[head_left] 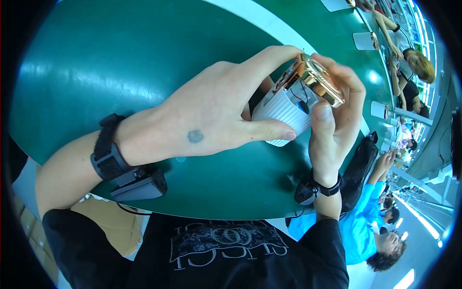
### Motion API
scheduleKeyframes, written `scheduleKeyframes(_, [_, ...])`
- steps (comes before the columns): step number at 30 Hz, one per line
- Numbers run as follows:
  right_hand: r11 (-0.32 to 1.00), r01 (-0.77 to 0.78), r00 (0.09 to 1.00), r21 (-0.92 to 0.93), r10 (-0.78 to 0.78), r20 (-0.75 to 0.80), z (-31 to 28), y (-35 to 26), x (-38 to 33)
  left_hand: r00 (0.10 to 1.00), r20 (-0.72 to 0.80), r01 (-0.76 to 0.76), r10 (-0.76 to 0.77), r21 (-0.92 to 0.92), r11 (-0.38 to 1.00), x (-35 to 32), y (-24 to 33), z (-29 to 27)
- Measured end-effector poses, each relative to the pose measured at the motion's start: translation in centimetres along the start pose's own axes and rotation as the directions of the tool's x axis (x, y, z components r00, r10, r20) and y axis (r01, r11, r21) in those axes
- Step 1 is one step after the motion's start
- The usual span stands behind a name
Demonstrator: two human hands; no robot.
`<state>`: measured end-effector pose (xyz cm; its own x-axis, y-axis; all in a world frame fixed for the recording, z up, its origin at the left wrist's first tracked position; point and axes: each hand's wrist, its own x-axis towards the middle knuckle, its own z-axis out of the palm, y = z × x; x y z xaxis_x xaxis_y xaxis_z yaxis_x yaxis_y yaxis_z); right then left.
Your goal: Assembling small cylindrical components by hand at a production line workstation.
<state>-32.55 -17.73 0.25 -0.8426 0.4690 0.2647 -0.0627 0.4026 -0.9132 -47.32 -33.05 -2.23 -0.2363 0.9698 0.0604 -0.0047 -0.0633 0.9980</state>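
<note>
My left hand (pixel 211 103) is wrapped round a white ribbed cylindrical housing (pixel 281 113), its thumb along the near side. The housing leans to one side above the table. At its upper end a shiny gold cap (pixel 321 79) sits tilted away, leaving a gap with thin dark and red wires (pixel 302 94) showing. My right hand (pixel 337 113) grips this cap between thumb and curled fingers. An index finger of my left hand also reaches the cap's far edge. The inside of the housing is mostly hidden.
A green table (pixel 120 62) curves around me, with a pale strip (pixel 260 17) across it. A black pouch (pixel 358 168) lies beside my right forearm. Similar white cylinders (pixel 363 41) stand farther right, near co-workers (pixel 417 65). Cardboard (pixel 113 221) sits below at left.
</note>
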Motion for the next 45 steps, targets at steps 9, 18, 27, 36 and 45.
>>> scheduleKeyframes(9, [0.989, -0.050, 0.999, 0.137, 0.049, 0.010, 0.2, 0.1, -0.4, 0.995, 0.020, 0.096, -0.096, 0.012, 0.995, -0.2, 0.9, -0.7])
scheduleKeyframes(18, [0.958, -0.043, 0.995, 0.283, 0.066, -0.071, 0.9, 0.7, -0.8, 0.998, 0.035, 0.044, -0.049, 0.147, 0.988, -0.2, 0.7, -0.5])
scheduleKeyframes(27, [0.956, -0.081, 0.994, 0.280, 0.098, -0.046, 0.5, 0.9, -1.3, 0.999, 0.043, 0.025, -0.032, 0.152, 0.988, -0.1, 1.0, -0.5])
scheduleKeyframes(36, [0.994, 0.106, 0.994, -0.014, -0.106, 0.016, -0.4, 1.8, -1.2, 0.997, 0.003, 0.070, -0.071, 0.168, 0.983, -0.1, 1.5, -0.4])
scheduleKeyframes(45, [0.739, 0.386, 0.917, -0.552, -0.372, 0.143, -1.1, 0.2, -1.4, 1.000, -0.017, 0.020, -0.016, 0.267, 0.964, -0.5, 1.6, -0.3])
